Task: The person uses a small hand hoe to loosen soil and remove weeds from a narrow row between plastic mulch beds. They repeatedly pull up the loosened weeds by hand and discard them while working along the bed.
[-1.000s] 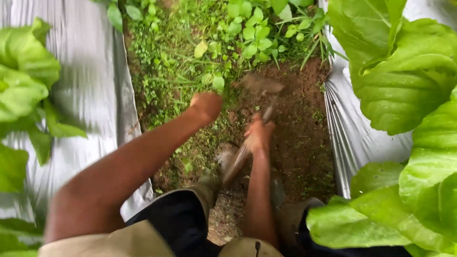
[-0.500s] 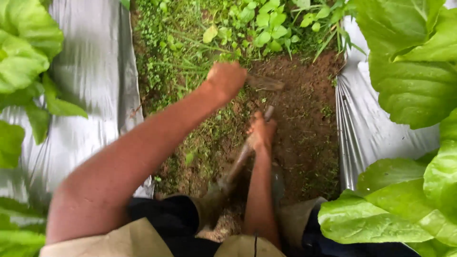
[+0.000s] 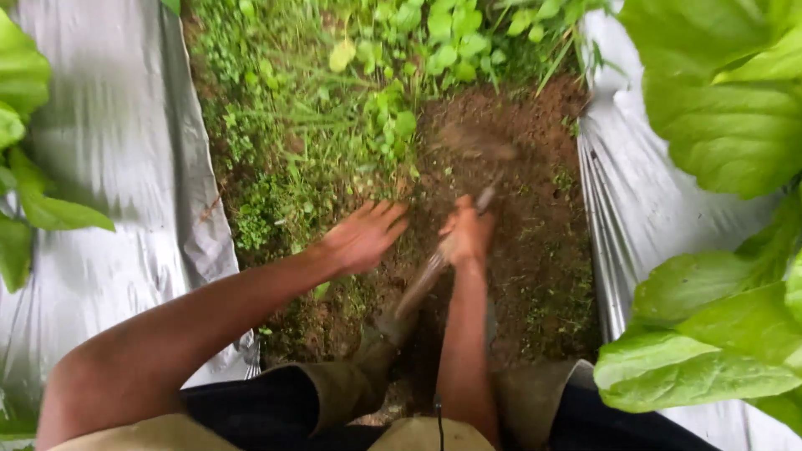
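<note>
My right hand grips the wooden handle of a small hoe. The hoe's blade, blurred, sits on brown bare soil ahead of that hand. My left hand hovers open, fingers spread, just left of the right hand, over the edge where weeds meet the bare soil. It holds nothing. My knees and boots show at the bottom.
Silver plastic mulch sheets line both sides of the furrow, the right one with ridged folds. Large green leafy plants overhang at right, and more leaves at left. Small broadleaf weeds grow at the far end.
My left hand was closed near the hoe blade among the weeds; it has drawn back toward me and opened. My right hand stays on the handle. The view has shifted slightly.
</note>
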